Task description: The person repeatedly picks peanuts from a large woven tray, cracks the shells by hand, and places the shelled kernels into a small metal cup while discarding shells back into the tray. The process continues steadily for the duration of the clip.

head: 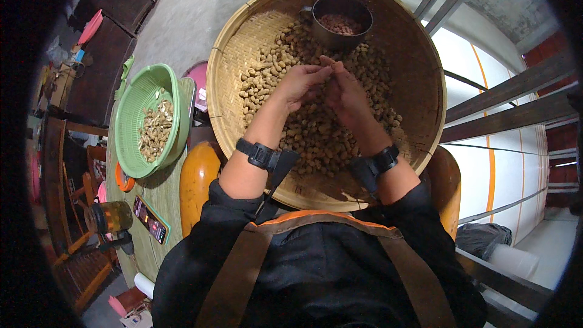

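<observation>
A round woven bamboo tray (232, 68) lies before me with a heap of unshelled peanuts (314, 139) on it. Near the tray's far side stands a dark metal mug (339, 38) with a side handle, holding reddish shelled peanut kernels (339, 24). My left hand (300, 84) and my right hand (344, 89) meet above the heap, just on the near side of the mug. Their fingertips come together; whether a small peanut is pinched between them is too hard to make out. Each forearm wears a black strap.
To the left, a green plastic basket (123, 132) of peanut shells (157, 130) stands on a wooden table (157, 187). A phone (151, 219), an orange tape roll (124, 177) and a lidded jar of liquid (111, 217) are nearby. Wooden bars (510, 116) run along the right.
</observation>
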Motion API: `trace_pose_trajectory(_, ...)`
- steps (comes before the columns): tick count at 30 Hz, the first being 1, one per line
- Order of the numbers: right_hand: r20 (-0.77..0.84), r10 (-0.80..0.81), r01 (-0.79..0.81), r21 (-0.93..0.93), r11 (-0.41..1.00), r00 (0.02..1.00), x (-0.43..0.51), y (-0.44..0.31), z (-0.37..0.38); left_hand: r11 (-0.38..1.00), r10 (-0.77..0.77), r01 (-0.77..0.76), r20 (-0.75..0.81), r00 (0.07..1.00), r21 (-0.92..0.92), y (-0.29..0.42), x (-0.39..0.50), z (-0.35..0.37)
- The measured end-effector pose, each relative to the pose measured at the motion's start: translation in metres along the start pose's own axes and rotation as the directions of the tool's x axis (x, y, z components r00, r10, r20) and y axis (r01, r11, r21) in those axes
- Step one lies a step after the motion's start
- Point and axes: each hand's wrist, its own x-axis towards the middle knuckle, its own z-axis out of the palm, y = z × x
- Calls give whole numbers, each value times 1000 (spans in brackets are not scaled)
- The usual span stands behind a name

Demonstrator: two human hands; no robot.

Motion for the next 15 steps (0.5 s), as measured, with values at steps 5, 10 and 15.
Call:
trace_pose_trajectory(5, 11, 7, -7, 69, 998, 1000, 1, 5, -5, 995, 76, -78, -41, 996, -57, 1, -2, 6)
trace_pose_trajectory(10, 100, 78, -105, 309, 945, 992, 8, 9, -20, 832, 442, -400, -24, 897, 384, 5, -7, 12)
trace_pose_trajectory(15, 12, 138, -133, 346, 929, 990, 11, 18, -25, 440, 709, -489, 43, 704, 753, 8, -10, 14)
